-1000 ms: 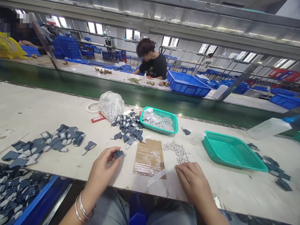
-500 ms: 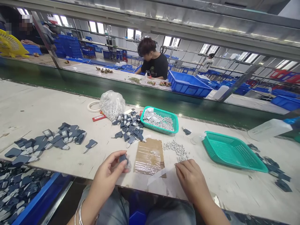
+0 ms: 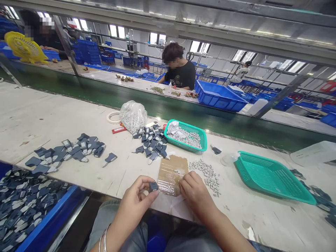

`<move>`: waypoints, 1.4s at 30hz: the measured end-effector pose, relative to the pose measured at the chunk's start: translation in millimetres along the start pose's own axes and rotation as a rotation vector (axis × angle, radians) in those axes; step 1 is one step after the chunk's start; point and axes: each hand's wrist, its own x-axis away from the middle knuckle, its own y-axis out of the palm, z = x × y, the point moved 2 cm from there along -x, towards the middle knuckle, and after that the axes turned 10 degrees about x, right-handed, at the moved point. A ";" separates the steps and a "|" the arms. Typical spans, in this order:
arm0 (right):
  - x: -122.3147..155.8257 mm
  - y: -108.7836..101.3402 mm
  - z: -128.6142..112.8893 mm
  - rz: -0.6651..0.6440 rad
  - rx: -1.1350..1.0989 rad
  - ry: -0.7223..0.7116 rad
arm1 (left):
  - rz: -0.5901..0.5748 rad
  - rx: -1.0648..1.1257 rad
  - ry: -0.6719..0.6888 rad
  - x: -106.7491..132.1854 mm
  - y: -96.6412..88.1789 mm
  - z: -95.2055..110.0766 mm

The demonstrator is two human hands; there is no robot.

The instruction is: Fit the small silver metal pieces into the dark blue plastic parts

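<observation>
L hand (image 3: 137,196) has a small dark blue-grey pc (image 3: 153,186) pinched btwn thumb & fingers, near the front edge of the worktable (image 3: 128,166), just by the L side of a cardboard sheet (image 3: 172,163). R hand (image 3: 195,190) is apart from it, over the sheet's lower R part, fingertips bunched together; view's poor there, so can't tell if they're closed on a tiny bit. Sheet is shiny on its near half, w/ a few white bits on it.

Just R of sheet: loose scatter of tiny white bits (image 3: 207,171). Beyond sheet: teal basket (image 3: 185,146) w/ lots of small white pcs & some paper. L of that: pile of blue-grey pcs (image 3: 151,141), then plastic bag (image 3: 133,115) of white pcs, tape roll (image 3: 113,122) & red box (image 3: 119,130). Further L: 2nd pile (image 3: 75,150), w/ a single pc (image 3: 110,158) set apart.

Bottom L, lower than tabletop: blue bin (image 3: 49,222) full of similar pcs. Far R: 2nd teal basket (image 3: 275,175), translucent jug (image 3: 312,153) behind it. Across green belt (image 3: 105,98): person in black tee (image 3: 181,75), head down, blue crate (image 3: 223,98) beside.
</observation>
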 end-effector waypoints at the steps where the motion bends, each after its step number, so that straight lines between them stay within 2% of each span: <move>1: 0.1 1.3 -0.4 0.004 0.008 -0.017 | -0.006 0.019 0.000 0.0 1.3 0.6; 4: 1.4 1.8 -0.1 0.006 -0.014 -0.039 | -0.043 0.084 -0.004 -0.4 8.5 2.6; 6: 1.6 -2.2 2.0 0.022 -0.092 0.023 | -0.063 0.042 0.017 -0.8 15.3 4.2; 10: -0.4 -21.7 5.0 0.118 -0.275 0.212 | -0.062 -0.106 0.042 -1.0 30.0 7.1; 13: -3.1 -39.8 -1.3 0.157 -0.348 0.243 | -0.056 -0.098 0.025 -0.5 38.6 9.4; 17: -5.9 -56.4 -15.7 0.168 -0.425 0.193 | -0.080 -0.087 0.045 0.6 44.5 11.8; 22: -6.3 -60.4 -23.8 0.160 -0.439 0.141 | -0.063 -0.154 0.038 2.3 44.5 9.9; 25: -5.6 -59.9 -25.8 0.132 -0.375 0.071 | -0.059 -0.209 0.049 3.1 43.1 10.3; 28: -4.6 -59.8 -31.9 0.096 -0.245 -0.059 | -0.038 -0.283 0.063 4.5 41.6 10.8; 31: -4.2 -58.2 -40.7 0.044 -0.140 -0.157 | -0.014 -0.374 0.108 7.8 41.0 8.0; 33: -4.6 -55.8 -44.8 -0.013 -0.146 -0.176 | -0.014 -0.459 0.162 9.6 39.2 4.8; 36: -2.6 -51.6 -41.2 -0.079 -0.297 -0.072 | -0.057 -0.656 0.339 6.1 26.6 4.5; 38: 4.3 -49.2 -30.6 -0.034 -0.367 0.056 | 0.002 -0.857 0.464 -2.5 5.9 9.7; 39: 10.3 -48.0 -23.2 -0.001 -0.366 0.118 | 0.096 -0.977 0.490 -8.4 -8.4 13.6; 42: 35.5 -44.8 2.4 0.064 -0.268 0.231 | 0.348 -1.119 0.432 -27.0 -53.4 27.0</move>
